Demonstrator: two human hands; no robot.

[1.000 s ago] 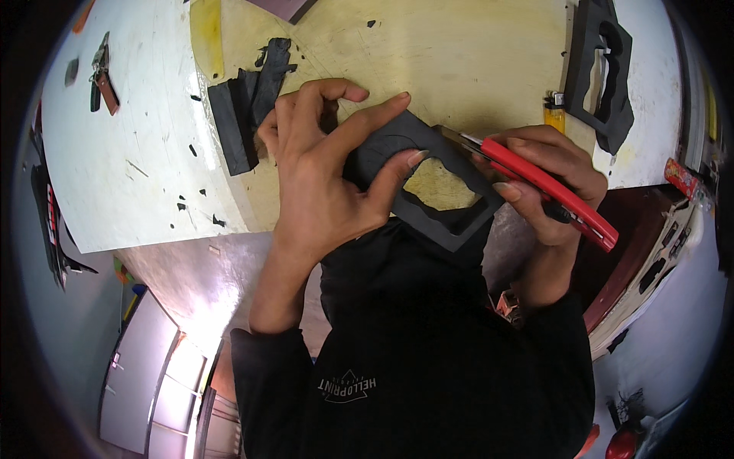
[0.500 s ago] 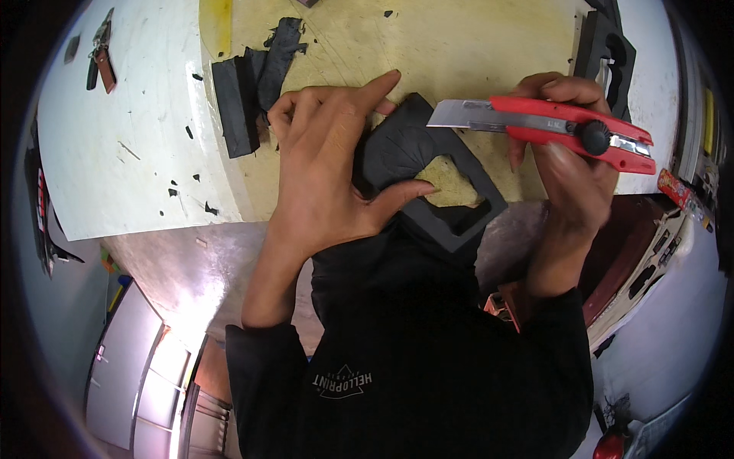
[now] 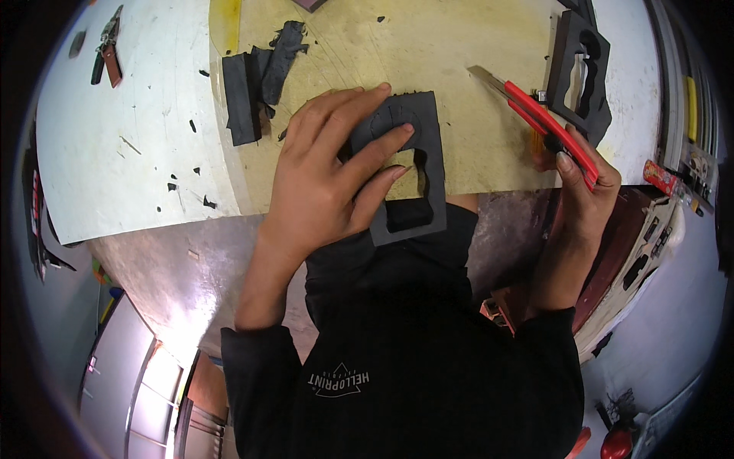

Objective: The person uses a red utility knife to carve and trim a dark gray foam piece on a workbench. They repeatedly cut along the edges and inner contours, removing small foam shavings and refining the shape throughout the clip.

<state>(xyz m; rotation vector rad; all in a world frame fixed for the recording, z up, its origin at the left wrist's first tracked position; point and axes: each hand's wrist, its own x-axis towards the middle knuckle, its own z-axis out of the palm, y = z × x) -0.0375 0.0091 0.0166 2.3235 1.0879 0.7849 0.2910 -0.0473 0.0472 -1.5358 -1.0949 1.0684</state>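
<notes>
- Centrally, a black foam block (image 3: 433, 187) with a wavy-edged cutout lies on a yellowish board (image 3: 466, 38), its lower end jutting past the table's near edge.
- The left hand (image 3: 317, 172) is spread over the block's left side. Its index fingertip touches the top beside a rounded, scored patch; its thumb reaches to the cutout. Whether the hidden fingers grip the block, I cannot tell.
- Well apart from it, the right hand (image 3: 587, 187) is closed around a red utility knife (image 3: 552, 128), its blade (image 3: 488, 78) extended, aimed up and left, clear of the block.
- Behind the knife, partly hidden, is an orange lighter (image 3: 537, 144); just beyond stands a second black foam piece (image 3: 562, 57) with a similar opening.
- Left of the block, dark foam offcuts (image 3: 243, 99) lie together.
- Farther left, on a white tabletop (image 3: 92, 168), are a brown-handled tool (image 3: 112, 65) and small black scraps (image 3: 209, 202).
- The person wears a black shirt (image 3: 428, 382).
</notes>
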